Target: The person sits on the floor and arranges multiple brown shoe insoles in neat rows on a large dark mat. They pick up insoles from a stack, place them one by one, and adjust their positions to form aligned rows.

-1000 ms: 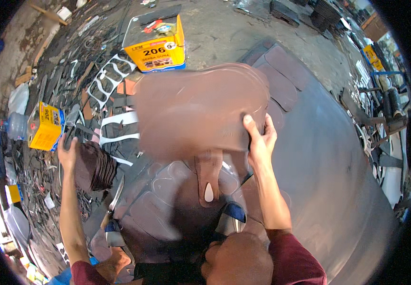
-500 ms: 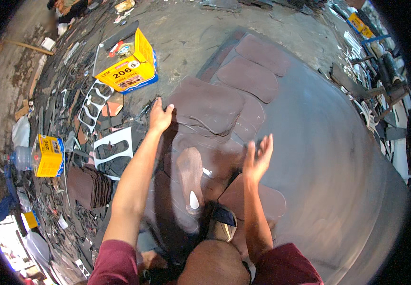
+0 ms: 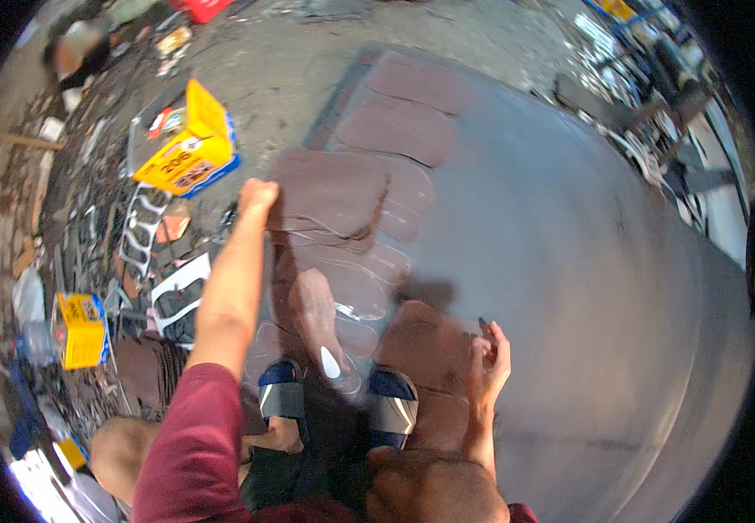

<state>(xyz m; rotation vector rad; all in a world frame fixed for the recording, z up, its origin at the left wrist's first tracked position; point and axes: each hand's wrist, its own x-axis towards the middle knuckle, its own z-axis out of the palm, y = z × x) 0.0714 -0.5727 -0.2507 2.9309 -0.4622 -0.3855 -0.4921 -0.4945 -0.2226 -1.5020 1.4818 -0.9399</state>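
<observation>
Head view, the only one: we see the left hand (image 3: 256, 197) stretched far out, fingers curled onto the left edge of a dark brown, rounded-rectangle rubbery sheet (image 3: 329, 192), gripping it by that edge as far as we can tell. That sheet lies on top of other brown sheets, at the far-left part of a large grey metal plate (image 3: 569, 261) that fills the right of the scene. Two more brown sheets of the same kind (image 3: 404, 109) lie farther off on the plate. The right hand (image 3: 488, 366) is near us, fingers loosely bent and slightly spread, holding nothing, touching or just over the right edge of a nearer brown sheet (image 3: 425, 344); we cannot tell which. Between the arms we see a brown shoe-sole-shaped piece (image 3: 312, 314) lying on clear, thin moulded sheets (image 3: 351, 283). Blue and grey sandals (image 3: 286, 392) on the person's feet show near the bottom. Left of the plate, on the dirty ground: a yellow cardboard box (image 3: 187, 144) far, a smaller yellow box (image 3: 81, 329) nearer, and white cut-out frames (image 3: 142, 240) between them.
</observation>
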